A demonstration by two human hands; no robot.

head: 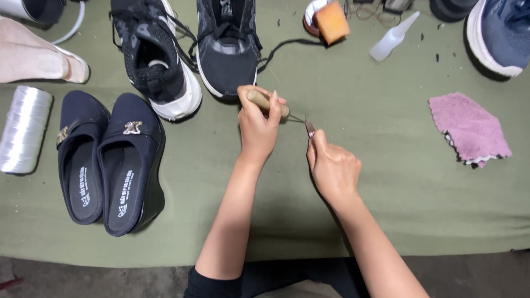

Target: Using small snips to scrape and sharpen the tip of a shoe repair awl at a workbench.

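Fingers of my left hand point(258, 126) clamp the awl's round pale wooden handle point(267, 102); my right hand point(331, 165) pinches its thin metal needle point(298, 117).

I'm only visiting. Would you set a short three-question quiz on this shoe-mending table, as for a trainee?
1. True or false: the left hand grips a wooden-handled awl.
2. What touches the awl's metal tip: A the right hand, B the pink cloth, C the glue bottle?
3. Which lies nearer the white thread spool: the dark slip-on shoes or the pink cloth?

Key: 1 true; 2 A; 3 the dark slip-on shoes.
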